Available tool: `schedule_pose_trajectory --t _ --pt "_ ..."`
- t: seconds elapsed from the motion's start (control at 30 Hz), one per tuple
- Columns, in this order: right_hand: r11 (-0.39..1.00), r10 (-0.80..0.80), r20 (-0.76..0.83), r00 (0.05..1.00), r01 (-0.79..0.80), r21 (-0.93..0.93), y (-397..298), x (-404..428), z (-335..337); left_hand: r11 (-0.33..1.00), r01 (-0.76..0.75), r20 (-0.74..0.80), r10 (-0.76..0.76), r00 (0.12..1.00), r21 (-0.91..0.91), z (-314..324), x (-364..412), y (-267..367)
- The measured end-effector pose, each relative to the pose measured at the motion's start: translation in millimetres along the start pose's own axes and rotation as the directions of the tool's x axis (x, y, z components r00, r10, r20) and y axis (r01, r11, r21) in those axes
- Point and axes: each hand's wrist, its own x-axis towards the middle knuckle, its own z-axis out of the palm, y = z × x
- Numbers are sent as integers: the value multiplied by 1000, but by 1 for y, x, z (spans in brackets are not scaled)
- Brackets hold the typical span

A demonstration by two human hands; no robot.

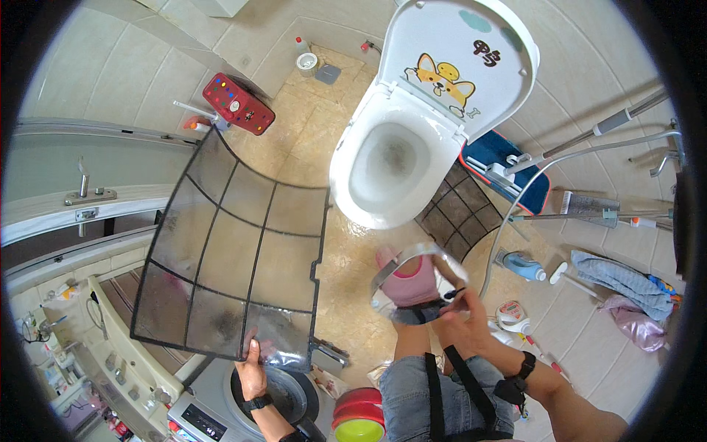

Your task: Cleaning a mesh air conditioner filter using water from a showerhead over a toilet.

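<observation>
My left hand grips the lower edge of a large black-framed mesh filter screen, held up on the left above the floor, with wet patches on its mesh. My right hand is closed around a small dark part at the edge of a round, shiny object; a pink top shows within its rim, and I cannot tell whether it is a mirror. The open toilet stands in front of me, lid raised. A second mesh filter, darker, lies on the floor right of the toilet.
A front-loading washing machine and a washbasin stand at lower left. Red basins are near my legs. On the right are a grey hose, a blue bin, a blue bottle and mop poles. A red box stands by the wall.
</observation>
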Motion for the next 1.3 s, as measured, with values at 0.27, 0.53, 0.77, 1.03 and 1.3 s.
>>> schedule_pose_trajectory --t 0.27,0.53,0.77,1.03,1.3 --pt "977 -159 152 976 177 -117 -17 22 61 998 -47 -80 49 996 34 -26 -11 -23" --pt "990 -93 54 994 87 114 -39 49 100 990 144 -32 -143 989 2 -19 -2 -50" --pt "896 -253 117 960 278 -346 -64 71 134 989 134 -71 -138 988 -64 -20 1 -65" --pt "816 -270 195 943 332 -473 -95 96 167 990 141 -121 -142 982 -24 -22 2 -75" --pt "651 -412 135 901 395 -648 -80 152 196 972 234 -104 -235 966 -24 -32 8 -89"
